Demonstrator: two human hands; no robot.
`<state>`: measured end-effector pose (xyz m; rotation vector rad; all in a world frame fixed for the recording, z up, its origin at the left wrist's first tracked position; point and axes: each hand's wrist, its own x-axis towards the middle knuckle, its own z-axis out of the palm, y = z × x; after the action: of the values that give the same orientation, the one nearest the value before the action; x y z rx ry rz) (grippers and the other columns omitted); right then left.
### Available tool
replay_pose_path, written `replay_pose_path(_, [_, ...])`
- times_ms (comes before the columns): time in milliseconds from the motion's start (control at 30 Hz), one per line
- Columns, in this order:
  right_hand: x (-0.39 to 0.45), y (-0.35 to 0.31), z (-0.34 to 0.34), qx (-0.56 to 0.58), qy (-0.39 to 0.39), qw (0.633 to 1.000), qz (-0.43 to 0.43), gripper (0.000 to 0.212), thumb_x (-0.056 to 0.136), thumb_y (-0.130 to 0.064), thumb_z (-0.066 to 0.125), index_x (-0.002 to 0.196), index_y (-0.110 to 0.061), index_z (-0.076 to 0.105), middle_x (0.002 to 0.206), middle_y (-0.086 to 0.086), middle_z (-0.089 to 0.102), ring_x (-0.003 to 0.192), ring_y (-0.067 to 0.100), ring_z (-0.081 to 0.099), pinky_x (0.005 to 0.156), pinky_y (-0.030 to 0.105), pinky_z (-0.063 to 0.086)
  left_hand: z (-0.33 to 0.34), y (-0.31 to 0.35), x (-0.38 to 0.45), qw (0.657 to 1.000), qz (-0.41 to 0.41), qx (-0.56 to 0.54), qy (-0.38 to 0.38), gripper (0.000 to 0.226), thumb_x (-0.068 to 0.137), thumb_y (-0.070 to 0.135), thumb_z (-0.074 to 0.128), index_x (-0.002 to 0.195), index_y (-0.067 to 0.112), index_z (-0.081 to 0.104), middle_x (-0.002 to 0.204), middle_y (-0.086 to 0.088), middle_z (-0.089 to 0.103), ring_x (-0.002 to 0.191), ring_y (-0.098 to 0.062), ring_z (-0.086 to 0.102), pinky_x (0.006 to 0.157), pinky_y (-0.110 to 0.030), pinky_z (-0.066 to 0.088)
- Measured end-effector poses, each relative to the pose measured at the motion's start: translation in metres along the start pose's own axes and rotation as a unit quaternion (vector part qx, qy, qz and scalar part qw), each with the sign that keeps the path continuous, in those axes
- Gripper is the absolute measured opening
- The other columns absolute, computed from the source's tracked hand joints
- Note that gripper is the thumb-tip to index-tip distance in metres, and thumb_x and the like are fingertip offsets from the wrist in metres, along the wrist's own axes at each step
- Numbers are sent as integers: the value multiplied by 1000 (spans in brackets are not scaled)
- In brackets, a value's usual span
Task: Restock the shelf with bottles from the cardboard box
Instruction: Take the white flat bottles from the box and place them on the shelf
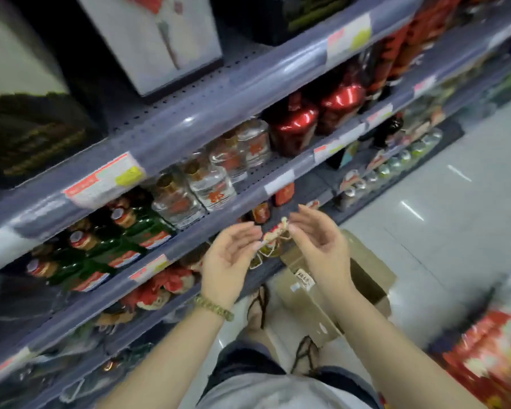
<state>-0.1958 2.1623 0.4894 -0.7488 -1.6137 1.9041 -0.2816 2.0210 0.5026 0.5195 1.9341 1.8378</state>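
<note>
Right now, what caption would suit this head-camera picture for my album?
Right hand pinches, left hand touches a twine-tied bottle at the shelf, cardboard box below.

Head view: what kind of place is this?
Likely a shop's liquor aisle: a tiered shelf with price tags on its edges, rows of clear bottles and red bottles, and a cardboard box on the floor.

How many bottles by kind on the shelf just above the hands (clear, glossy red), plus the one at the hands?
Clear bottles: 4
Glossy red bottles: 2
Twine-tied small bottle: 1
Total: 7
</note>
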Motion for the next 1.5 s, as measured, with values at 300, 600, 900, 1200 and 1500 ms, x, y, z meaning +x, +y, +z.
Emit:
replay_pose_path(300, [-28, 124, -143, 27, 342, 934, 95, 32, 80, -4, 71, 108, -20, 65, 99, -3, 72, 93, 6, 68, 81, 14, 53, 159, -129, 63, 951, -173, 8, -255, 35, 79, -16, 59, 99, 13, 60, 99, -8, 66, 87, -6, 68, 81, -19, 53])
replay_pose_path(600, [36, 374, -205, 20, 381, 904, 195, 31, 80, -14, 73, 105, -29, 64, 101, -10, 70, 92, -2, 67, 75, 7, 52, 230, -406, 94, 944, -268, 46, -189, 31, 81, -10, 62, 109, 2, 59, 100, -13, 67, 88, -11, 66, 77, -11, 53])
replay_pose_path(900, [98, 596, -251, -13, 357, 894, 270, 20, 78, -29, 75, 95, -27, 64, 96, -5, 69, 95, 12, 67, 84, 25, 54, 248, -617, 116, 943, -320, 86, -3, 25, 81, 19, 70, 104, 27, 63, 89, 16, 67, 81, 8, 61, 60, -6, 46])
replay_pose_path(1200, [136, 727, -247, 57, 361, 888, 280, 15, 79, -7, 73, 89, -14, 63, 98, 10, 68, 77, 10, 61, 64, 13, 52, 262, -722, 112, 909, -367, 44, 192, 38, 79, 8, 72, 115, 5, 63, 117, -13, 66, 101, -19, 62, 89, -26, 45])
replay_pose_path(1500, [141, 759, -243, -10, 365, 891, 270, 30, 77, -6, 75, 106, -2, 66, 102, 14, 69, 100, 31, 65, 86, 34, 51, 245, -755, 107, 874, -430, 126, 188, 53, 74, 26, 78, 123, 22, 60, 134, -7, 55, 118, -31, 54, 97, -38, 44])
